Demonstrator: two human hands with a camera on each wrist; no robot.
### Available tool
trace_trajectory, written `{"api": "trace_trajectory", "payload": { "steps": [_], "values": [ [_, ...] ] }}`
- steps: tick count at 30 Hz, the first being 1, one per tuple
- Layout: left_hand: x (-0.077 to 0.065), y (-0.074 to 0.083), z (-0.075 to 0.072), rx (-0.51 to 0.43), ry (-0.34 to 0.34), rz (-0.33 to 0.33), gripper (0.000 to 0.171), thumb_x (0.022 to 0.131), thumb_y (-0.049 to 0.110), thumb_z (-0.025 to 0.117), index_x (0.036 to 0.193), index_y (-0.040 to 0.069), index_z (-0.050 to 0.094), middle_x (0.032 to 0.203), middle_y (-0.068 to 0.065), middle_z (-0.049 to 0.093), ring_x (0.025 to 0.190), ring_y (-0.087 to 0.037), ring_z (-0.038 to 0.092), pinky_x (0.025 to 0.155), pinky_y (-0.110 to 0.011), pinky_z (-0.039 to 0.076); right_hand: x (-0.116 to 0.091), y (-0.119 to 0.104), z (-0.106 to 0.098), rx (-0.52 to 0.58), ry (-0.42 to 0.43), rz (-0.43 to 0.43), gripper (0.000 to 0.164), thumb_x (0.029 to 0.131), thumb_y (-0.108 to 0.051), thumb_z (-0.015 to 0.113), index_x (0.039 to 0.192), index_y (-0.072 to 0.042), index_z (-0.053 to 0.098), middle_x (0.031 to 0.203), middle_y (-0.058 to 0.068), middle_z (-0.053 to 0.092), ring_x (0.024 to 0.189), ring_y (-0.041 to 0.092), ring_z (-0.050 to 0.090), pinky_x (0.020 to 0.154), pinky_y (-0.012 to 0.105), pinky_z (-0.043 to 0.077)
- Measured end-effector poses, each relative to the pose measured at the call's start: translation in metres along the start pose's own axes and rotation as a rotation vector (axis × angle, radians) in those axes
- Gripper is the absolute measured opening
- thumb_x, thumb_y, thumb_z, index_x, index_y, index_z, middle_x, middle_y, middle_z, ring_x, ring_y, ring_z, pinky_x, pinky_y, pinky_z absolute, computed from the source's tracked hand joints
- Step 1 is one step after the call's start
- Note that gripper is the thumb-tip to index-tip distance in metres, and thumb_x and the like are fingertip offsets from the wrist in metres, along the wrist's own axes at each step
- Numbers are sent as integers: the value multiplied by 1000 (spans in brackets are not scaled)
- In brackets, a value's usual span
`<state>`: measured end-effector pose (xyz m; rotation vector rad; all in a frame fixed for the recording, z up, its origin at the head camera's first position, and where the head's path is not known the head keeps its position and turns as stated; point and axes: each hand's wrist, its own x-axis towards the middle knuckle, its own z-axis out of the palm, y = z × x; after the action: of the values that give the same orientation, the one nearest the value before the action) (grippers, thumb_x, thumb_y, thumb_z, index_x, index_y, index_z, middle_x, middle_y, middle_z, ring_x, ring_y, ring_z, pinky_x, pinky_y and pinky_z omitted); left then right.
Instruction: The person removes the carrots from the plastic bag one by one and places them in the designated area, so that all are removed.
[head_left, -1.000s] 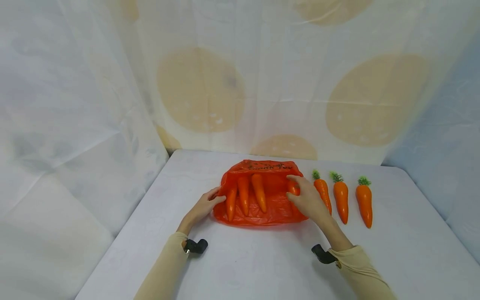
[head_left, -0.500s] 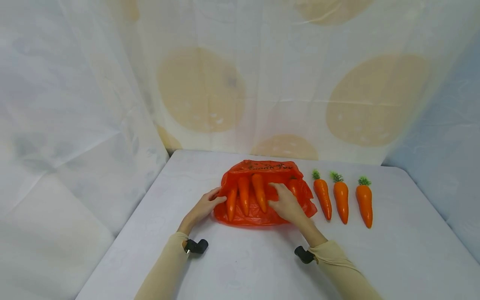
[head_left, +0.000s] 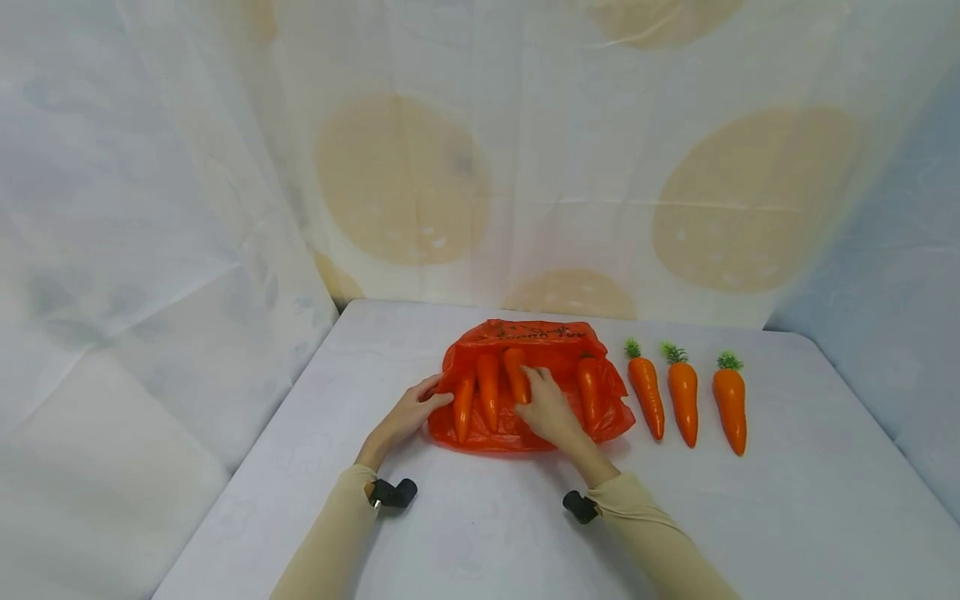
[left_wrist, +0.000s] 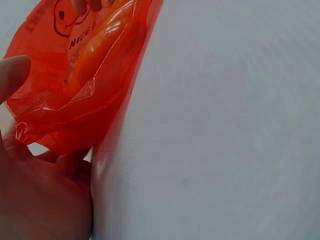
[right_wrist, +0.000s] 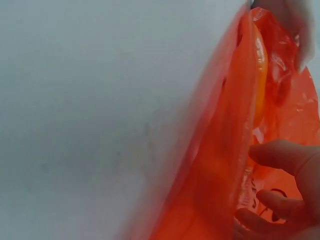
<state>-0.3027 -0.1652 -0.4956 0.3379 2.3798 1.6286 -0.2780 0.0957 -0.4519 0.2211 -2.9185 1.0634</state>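
A red plastic bag with dark print lies spread on the table, its mouth toward me. Inside are several orange carrots, from the left carrot to the right-hand carrot. My left hand holds the bag's left side, thumb in front and fingers behind it; the left wrist view shows the thumb apart from the fingers. My right hand reaches into the bag, fingertips at the third carrot; whether they touch it is unclear. In the right wrist view, its thumb and fingers stand apart.
Right of the bag, three carrots with leafy tops lie in a row: the near one, the middle one and the outer one. The white table meets a patterned cloth wall behind and cloth at both sides.
My right hand has let go of the right-hand carrot, leaving it lying in the bag, and has moved left to the third carrot. The left hand has stayed put.
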Motion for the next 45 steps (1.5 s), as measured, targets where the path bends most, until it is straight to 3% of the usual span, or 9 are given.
{"api": "trace_trajectory", "payload": {
  "steps": [10,21,36,45],
  "values": [
    [1,0,1,1,-2,0,61,97,43,59,151,22,41,154,-5,42,141,-29,36,116,-59,27,2,1,7,-38,-2,20,68,85,-6,74,146,-1,44,145,24,42,128,42,48,109,55,39],
    [0,-1,-2,1,0,-2,58,97,41,60,150,25,43,153,-2,44,141,-27,36,116,-58,26,3,2,10,-120,-25,-1,63,84,-1,70,142,3,46,137,24,53,126,41,51,112,54,36],
    [0,1,-1,-1,-5,7,60,96,45,60,150,25,43,151,-3,46,139,-28,38,115,-58,28,9,-3,6,-213,-11,-24,58,84,-2,68,139,4,50,133,24,56,120,43,54,109,53,40],
    [-1,1,-1,-8,-8,4,59,96,44,60,150,25,44,152,-2,45,140,-27,38,116,-58,27,7,-3,3,-176,-19,-12,58,84,-2,69,139,3,51,132,24,55,117,42,56,106,54,43]
  ]
}}
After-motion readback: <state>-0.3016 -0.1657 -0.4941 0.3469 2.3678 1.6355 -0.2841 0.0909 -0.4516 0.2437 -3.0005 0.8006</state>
